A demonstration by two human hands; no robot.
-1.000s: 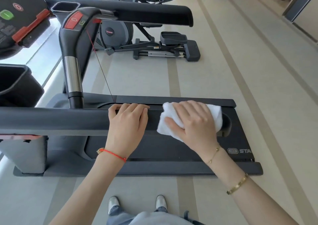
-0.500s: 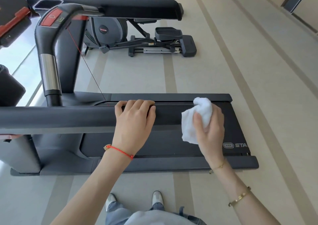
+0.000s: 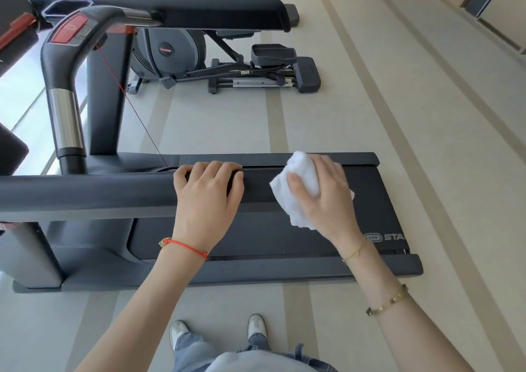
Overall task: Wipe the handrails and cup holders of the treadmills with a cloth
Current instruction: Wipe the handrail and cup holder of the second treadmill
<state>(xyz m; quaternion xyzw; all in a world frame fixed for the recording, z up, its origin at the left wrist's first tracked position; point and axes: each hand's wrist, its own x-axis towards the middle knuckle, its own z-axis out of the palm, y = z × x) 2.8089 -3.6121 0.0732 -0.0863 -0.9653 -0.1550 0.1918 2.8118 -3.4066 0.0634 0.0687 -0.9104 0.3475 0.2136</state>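
The near dark grey handrail (image 3: 85, 192) of the treadmill runs from the left edge to the middle of the view. My left hand (image 3: 207, 198) lies over it with the fingers curled around the top. My right hand (image 3: 324, 192) grips a crumpled white cloth (image 3: 296, 192) and presses it around the handrail's right end, which the cloth hides. The far handrail (image 3: 199, 10) runs across the top, with a cup holder opening (image 3: 67, 7) at its left. The treadmill deck (image 3: 256, 238) lies below my hands.
A curved upright with a red stop button (image 3: 68, 30) and a chrome section (image 3: 65, 118) stands at the left, with a red safety cord (image 3: 133, 107) hanging from it. An elliptical trainer (image 3: 227, 64) stands beyond on the beige floor. My shoes (image 3: 216, 332) are beside the deck.
My right hand lifted the cloth off the rail's end half a second ago, then brought it back down onto the end. My left hand kept its hold on the rail.
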